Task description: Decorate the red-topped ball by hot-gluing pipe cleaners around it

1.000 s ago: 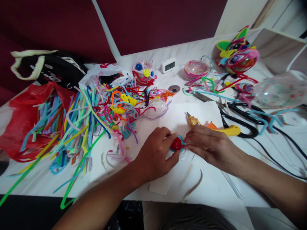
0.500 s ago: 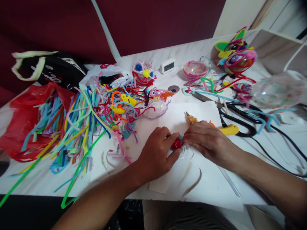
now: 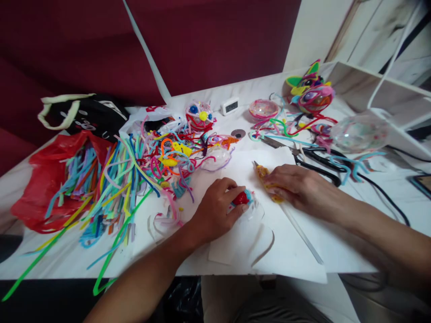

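Your left hand [image 3: 215, 211] pinches the blue-edged red ball [image 3: 240, 198] at its two o'clock; your right hand [image 3: 298, 185], curled around the yellow hot-glue gun [image 3: 261, 174], sits between the ball's two and three o'clock.

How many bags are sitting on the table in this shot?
3: the red plastic bag at far left, the black bag with cream handles behind it, and the white plastic bag just right of the black one. Others may be hidden under the pipe cleaners.
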Available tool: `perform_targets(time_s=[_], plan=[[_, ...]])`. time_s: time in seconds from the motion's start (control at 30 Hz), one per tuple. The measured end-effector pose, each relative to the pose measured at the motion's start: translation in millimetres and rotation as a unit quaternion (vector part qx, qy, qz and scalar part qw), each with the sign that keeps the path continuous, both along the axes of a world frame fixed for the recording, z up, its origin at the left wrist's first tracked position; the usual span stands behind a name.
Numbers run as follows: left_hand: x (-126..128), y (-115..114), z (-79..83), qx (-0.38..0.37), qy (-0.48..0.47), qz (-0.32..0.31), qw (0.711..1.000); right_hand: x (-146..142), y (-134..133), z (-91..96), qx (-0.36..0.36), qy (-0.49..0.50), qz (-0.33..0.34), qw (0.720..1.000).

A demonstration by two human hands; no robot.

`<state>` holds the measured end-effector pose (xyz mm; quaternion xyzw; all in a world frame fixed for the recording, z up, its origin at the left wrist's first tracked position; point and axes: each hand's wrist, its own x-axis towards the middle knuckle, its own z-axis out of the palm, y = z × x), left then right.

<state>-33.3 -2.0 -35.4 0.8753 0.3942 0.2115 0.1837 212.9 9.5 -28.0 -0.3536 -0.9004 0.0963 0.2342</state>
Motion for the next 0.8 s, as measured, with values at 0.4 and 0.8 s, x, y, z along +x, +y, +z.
perform_targets(time_s=[0.4,0.8], plan=[[-12,17,7.4,-0.010,0.024,-0.065,0.998,19,-2,-12.8,0.024,-0.234,-0.110,0.966],[-8,8,8.2,-0.010,0.028,-0.029,0.999,31,-6,-3.3,-0.038,-0.083,-0.081,0.993]])
